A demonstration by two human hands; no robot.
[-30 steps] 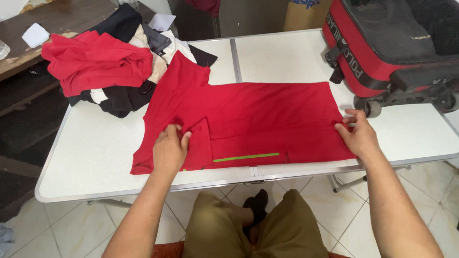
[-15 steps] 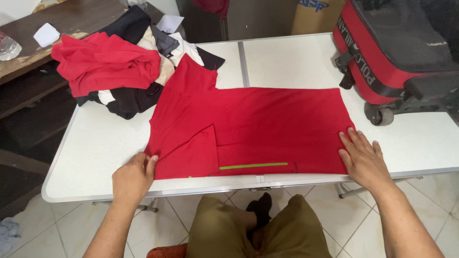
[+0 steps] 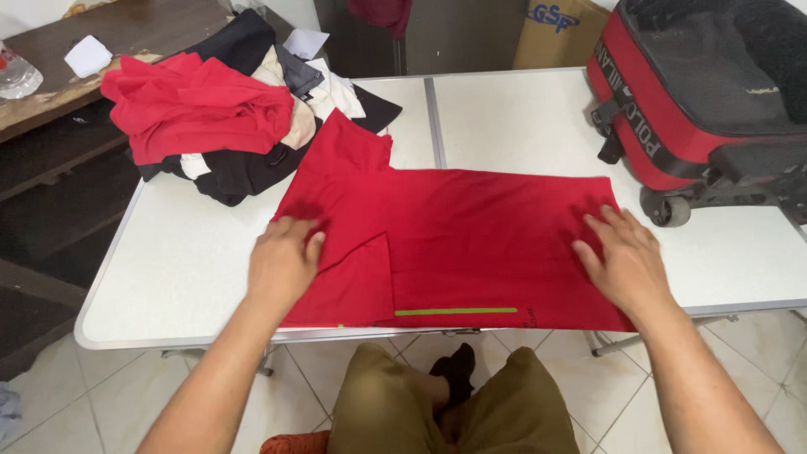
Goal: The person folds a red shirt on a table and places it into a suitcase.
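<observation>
I have my left hand (image 3: 282,262) and right hand (image 3: 619,259) spread flat, well apart, pressing the folded red cloth shirt (image 3: 458,240) on the white folding worktop (image 3: 513,118). Its near hem overhangs; I judge uneven pressure could drag it off. Beyond my left hand, the heaped clothes pile (image 3: 223,109) might snag the sleeve.

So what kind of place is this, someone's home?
Probably a room in a home. A white folding table stands on a tiled floor, with a heap of clothes, a red suitcase, and both hands flat on a red garment.
</observation>
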